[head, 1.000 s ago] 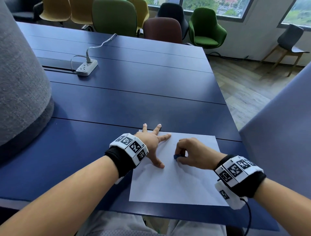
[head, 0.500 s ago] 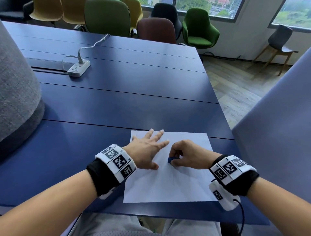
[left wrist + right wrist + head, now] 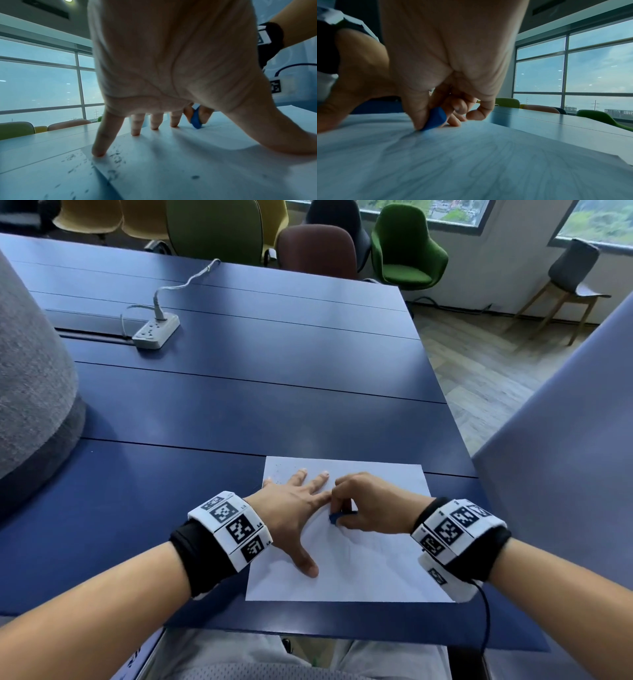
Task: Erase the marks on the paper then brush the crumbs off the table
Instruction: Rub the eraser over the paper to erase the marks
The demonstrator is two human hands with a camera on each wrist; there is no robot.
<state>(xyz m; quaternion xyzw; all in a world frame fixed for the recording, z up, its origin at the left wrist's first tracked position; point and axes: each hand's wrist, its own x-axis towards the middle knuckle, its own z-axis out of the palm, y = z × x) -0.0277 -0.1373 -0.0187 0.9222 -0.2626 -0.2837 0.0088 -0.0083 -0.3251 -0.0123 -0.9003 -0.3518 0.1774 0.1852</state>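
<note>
A white sheet of paper [image 3: 370, 573] lies near the front edge of the blue table [image 3: 239, 412]. My left hand [image 3: 294, 508] lies spread flat on the sheet's left part, fingertips [image 3: 98, 152] pressing it down. My right hand [image 3: 363, 508] pinches a small blue eraser [image 3: 335, 518] between thumb and fingers, its lower edge on the paper just right of my left hand. The eraser [image 3: 435, 119] shows clearly in the right wrist view, with faint pencil marks [image 3: 488, 162] on the sheet in front of it. Dark crumbs [image 3: 115, 158] lie by the paper's far left corner.
A white power strip [image 3: 156, 330] with its cable sits far back left on the table. A grey fabric mass [image 3: 30, 392] rises at the left edge and a grey panel [image 3: 565, 474] stands at the right. Coloured chairs [image 3: 407, 251] line the far side.
My left hand has slid a little right and forward on the sheet, closer to my right hand. The right hand with the eraser has shifted slightly on the paper.
</note>
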